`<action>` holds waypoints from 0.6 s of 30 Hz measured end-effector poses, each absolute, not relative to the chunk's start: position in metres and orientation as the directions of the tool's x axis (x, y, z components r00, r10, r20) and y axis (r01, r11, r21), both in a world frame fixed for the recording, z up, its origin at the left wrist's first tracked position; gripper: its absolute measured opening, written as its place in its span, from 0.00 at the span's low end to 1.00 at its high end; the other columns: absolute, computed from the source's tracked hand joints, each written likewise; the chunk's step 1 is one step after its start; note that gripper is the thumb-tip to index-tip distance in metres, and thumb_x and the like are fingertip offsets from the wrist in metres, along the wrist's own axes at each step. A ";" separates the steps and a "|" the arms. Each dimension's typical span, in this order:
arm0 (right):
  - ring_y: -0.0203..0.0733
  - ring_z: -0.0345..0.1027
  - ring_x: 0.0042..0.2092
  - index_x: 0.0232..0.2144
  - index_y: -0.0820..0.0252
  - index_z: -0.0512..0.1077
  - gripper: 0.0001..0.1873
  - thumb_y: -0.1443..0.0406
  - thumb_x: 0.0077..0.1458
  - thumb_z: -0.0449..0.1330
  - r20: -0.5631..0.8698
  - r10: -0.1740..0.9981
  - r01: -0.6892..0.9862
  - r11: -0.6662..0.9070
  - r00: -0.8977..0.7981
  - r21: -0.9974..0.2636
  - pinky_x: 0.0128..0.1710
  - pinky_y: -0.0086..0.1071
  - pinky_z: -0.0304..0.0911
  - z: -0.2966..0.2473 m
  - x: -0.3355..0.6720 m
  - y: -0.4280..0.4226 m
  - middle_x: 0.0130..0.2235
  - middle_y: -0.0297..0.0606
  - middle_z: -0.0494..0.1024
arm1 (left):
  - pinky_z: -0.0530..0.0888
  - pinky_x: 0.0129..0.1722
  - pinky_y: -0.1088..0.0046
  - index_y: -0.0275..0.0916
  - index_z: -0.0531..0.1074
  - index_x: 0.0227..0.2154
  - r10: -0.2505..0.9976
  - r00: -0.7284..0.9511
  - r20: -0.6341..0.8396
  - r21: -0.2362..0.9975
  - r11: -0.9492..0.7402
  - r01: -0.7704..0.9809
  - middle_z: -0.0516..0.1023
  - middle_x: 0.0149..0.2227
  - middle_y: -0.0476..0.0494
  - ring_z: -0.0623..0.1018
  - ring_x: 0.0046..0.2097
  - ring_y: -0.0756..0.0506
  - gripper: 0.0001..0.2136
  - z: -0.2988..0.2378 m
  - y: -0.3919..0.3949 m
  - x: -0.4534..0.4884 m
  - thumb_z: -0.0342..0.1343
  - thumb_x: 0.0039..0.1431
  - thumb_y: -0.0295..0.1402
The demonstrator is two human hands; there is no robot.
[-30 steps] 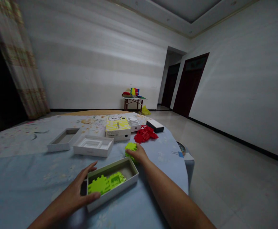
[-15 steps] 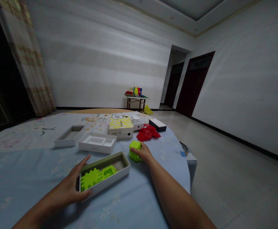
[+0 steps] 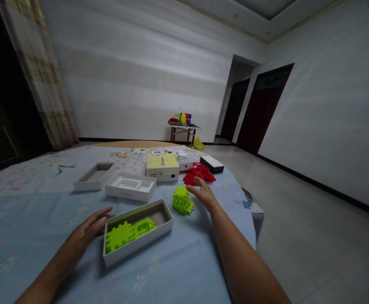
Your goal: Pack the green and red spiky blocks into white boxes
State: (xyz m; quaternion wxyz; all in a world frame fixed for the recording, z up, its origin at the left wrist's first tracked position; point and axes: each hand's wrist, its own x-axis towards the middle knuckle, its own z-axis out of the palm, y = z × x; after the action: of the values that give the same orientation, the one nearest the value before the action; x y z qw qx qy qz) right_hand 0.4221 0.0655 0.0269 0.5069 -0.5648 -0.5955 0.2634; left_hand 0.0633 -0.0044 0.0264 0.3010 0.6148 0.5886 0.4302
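Note:
A shallow grey-and-white box (image 3: 162, 226) lies on the blue cloth and holds flat lime-green puzzle pieces (image 3: 125, 233). My left hand (image 3: 89, 226) rests open on the cloth at the box's left end, fingertips at its corner. A pile of lime-green pieces (image 3: 182, 199) sits just past the box's far right corner. My right hand (image 3: 204, 194) hovers open beside that pile, on its right, holding nothing. Behind it lies a heap of red pieces (image 3: 198, 173).
An open white tray (image 3: 130, 186), an empty grey-lined box (image 3: 94, 177), a yellow box (image 3: 162, 165), a small white box (image 3: 183, 160) and a black-and-white box (image 3: 212, 164) lie farther back. The table's right edge drops to a tiled floor.
My right hand has let go of the green pile and lifted to its right. My left hand has slid off the box's side to its corner. The view has shifted a little.

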 end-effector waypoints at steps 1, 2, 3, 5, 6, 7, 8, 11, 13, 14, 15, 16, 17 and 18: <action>0.47 0.61 0.53 0.49 0.60 0.65 0.35 0.51 0.39 0.63 0.350 0.928 0.448 0.261 0.128 -0.855 0.53 0.43 0.54 0.030 0.421 0.065 0.52 0.46 0.68 | 0.73 0.43 0.67 0.35 0.67 0.47 0.986 -0.067 0.150 0.895 -0.107 0.432 0.78 0.41 0.43 0.77 0.42 0.43 0.25 0.025 -0.004 0.063 0.44 0.54 0.49; 0.47 0.61 0.53 0.49 0.59 0.65 0.35 0.51 0.39 0.63 0.385 0.919 0.496 0.295 0.088 -0.817 0.53 0.43 0.54 0.033 0.420 0.065 0.52 0.46 0.67 | 0.72 0.45 0.67 0.36 0.69 0.46 0.992 -0.052 0.118 0.912 -0.087 0.401 0.78 0.41 0.44 0.76 0.43 0.42 0.24 0.024 -0.004 0.062 0.46 0.53 0.49; 0.47 0.61 0.52 0.49 0.59 0.65 0.36 0.51 0.38 0.63 0.409 0.912 0.547 0.325 0.036 -0.772 0.53 0.43 0.53 0.035 0.417 0.065 0.51 0.46 0.67 | 0.70 0.48 0.66 0.36 0.70 0.45 0.994 -0.040 0.100 0.920 -0.076 0.385 0.78 0.42 0.45 0.75 0.46 0.42 0.24 0.024 -0.004 0.061 0.48 0.52 0.48; 0.48 0.60 0.53 0.50 0.60 0.65 0.37 0.52 0.37 0.64 0.420 0.904 0.638 0.371 -0.081 -0.675 0.53 0.43 0.52 0.038 0.411 0.064 0.51 0.46 0.67 | 0.65 0.52 0.66 0.37 0.72 0.42 0.992 -0.046 0.120 0.904 -0.090 0.418 0.77 0.43 0.47 0.73 0.49 0.42 0.22 0.023 -0.004 0.060 0.50 0.51 0.48; 0.49 0.59 0.53 0.51 0.60 0.64 0.38 0.52 0.37 0.64 0.410 0.902 0.676 0.384 -0.132 -0.629 0.54 0.43 0.52 0.039 0.408 0.064 0.52 0.47 0.67 | 0.64 0.53 0.66 0.37 0.73 0.41 0.991 -0.044 0.126 0.898 -0.095 0.429 0.77 0.43 0.47 0.72 0.50 0.42 0.22 0.022 -0.004 0.059 0.50 0.51 0.48; 0.50 0.58 0.54 0.51 0.60 0.64 0.39 0.52 0.37 0.65 0.394 0.903 0.708 0.390 -0.170 -0.589 0.54 0.43 0.52 0.040 0.405 0.064 0.52 0.47 0.66 | 0.63 0.54 0.66 0.37 0.73 0.41 0.991 -0.044 0.127 0.896 -0.095 0.434 0.77 0.44 0.47 0.72 0.50 0.42 0.22 0.022 -0.003 0.059 0.50 0.51 0.48; 0.51 0.57 0.54 0.52 0.59 0.64 0.39 0.53 0.36 0.65 0.373 0.907 0.735 0.387 -0.195 -0.556 0.54 0.44 0.51 0.041 0.402 0.063 0.52 0.47 0.66 | 0.63 0.54 0.66 0.37 0.73 0.41 0.991 -0.043 0.126 0.896 -0.095 0.434 0.77 0.44 0.46 0.72 0.50 0.42 0.22 0.021 -0.003 0.059 0.49 0.51 0.48; 0.54 0.57 0.55 0.53 0.58 0.63 0.39 0.56 0.36 0.66 0.299 0.931 0.797 0.338 -0.208 -0.501 0.53 0.45 0.51 0.043 0.398 0.060 0.52 0.48 0.66 | 0.64 0.53 0.66 0.38 0.74 0.40 0.989 -0.042 0.143 0.894 -0.111 0.434 0.77 0.44 0.44 0.72 0.50 0.41 0.22 0.016 0.001 0.057 0.48 0.51 0.49; 0.54 0.59 0.54 0.53 0.59 0.63 0.37 0.58 0.38 0.65 0.264 0.944 0.813 0.310 -0.200 -0.493 0.52 0.45 0.52 0.042 0.398 0.059 0.52 0.49 0.67 | 0.66 0.52 0.67 0.39 0.74 0.39 0.988 -0.045 0.146 0.897 -0.113 0.427 0.77 0.44 0.44 0.72 0.50 0.41 0.22 0.011 0.004 0.055 0.48 0.50 0.50; 0.53 0.60 0.53 0.52 0.59 0.64 0.35 0.59 0.39 0.64 0.257 0.946 0.813 0.306 -0.200 -0.495 0.51 0.44 0.53 0.041 0.398 0.059 0.51 0.48 0.68 | 0.67 0.51 0.67 0.39 0.75 0.38 0.988 -0.048 0.146 0.900 -0.112 0.420 0.78 0.43 0.44 0.72 0.50 0.41 0.22 0.009 0.005 0.054 0.48 0.50 0.50; 0.52 0.61 0.52 0.52 0.59 0.64 0.34 0.60 0.40 0.64 0.257 0.945 0.809 0.309 -0.202 -0.500 0.51 0.42 0.54 0.041 0.399 0.059 0.51 0.47 0.69 | 0.67 0.51 0.68 0.40 0.75 0.38 0.988 -0.050 0.146 0.903 -0.113 0.415 0.78 0.43 0.44 0.72 0.50 0.41 0.22 0.007 0.007 0.053 0.48 0.50 0.50; 0.51 0.62 0.51 0.51 0.59 0.65 0.32 0.61 0.41 0.63 0.262 0.943 0.801 0.316 -0.205 -0.508 0.50 0.42 0.54 0.040 0.399 0.059 0.50 0.46 0.69 | 0.67 0.51 0.67 0.41 0.75 0.38 0.988 -0.051 0.146 0.904 -0.112 0.413 0.77 0.44 0.44 0.72 0.50 0.41 0.22 0.005 0.008 0.052 0.48 0.50 0.50; 0.50 0.63 0.50 0.50 0.59 0.65 0.31 0.62 0.41 0.63 0.269 0.940 0.792 0.325 -0.210 -0.517 0.50 0.41 0.55 0.039 0.400 0.059 0.49 0.46 0.70 | 0.66 0.52 0.66 0.41 0.75 0.39 0.988 -0.053 0.147 0.902 -0.112 0.417 0.77 0.44 0.44 0.72 0.50 0.41 0.22 0.004 0.008 0.052 0.48 0.50 0.50; 0.50 0.63 0.50 0.50 0.59 0.65 0.31 0.63 0.41 0.63 0.277 0.937 0.783 0.334 -0.213 -0.525 0.50 0.41 0.55 0.038 0.401 0.058 0.49 0.45 0.70 | 0.66 0.52 0.64 0.41 0.75 0.38 0.987 -0.055 0.149 0.898 -0.112 0.425 0.77 0.45 0.43 0.72 0.50 0.41 0.22 0.004 0.008 0.052 0.48 0.49 0.51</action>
State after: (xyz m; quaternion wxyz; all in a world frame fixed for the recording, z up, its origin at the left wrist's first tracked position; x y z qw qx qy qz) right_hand 0.4006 0.0583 0.0383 0.2810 -0.5607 -0.7667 0.1371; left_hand 0.0518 0.0083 0.0039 0.3238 0.6064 0.5823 0.4340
